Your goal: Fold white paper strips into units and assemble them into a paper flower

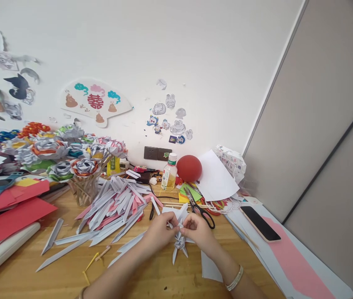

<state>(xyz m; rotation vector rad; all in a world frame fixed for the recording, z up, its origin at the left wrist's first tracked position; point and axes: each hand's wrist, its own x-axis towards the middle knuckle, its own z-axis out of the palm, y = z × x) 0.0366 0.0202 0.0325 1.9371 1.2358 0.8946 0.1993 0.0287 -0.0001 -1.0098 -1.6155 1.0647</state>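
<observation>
Between my two hands is a folded white paper flower (180,241) with pointed strips sticking out, low over the wooden table (151,278). My left hand (163,227) pinches its upper part from the left. From the right, my right hand (197,229) pinches the same flower, fingertips almost meeting the left ones. The fingers cover part of the folds. Just beyond the right hand lie black-handled scissors (199,207), blades partly spread. To the left spreads a heap of folded white and pink paper strips (117,203).
Paper flowers (84,167) stand in a stick-sided holder (84,191) at left, near red paper sheets (23,216) and a watch (0,185). Behind are a drink bottle (169,174) and a red balloon (189,168). A phone (260,224) lies on papers at right.
</observation>
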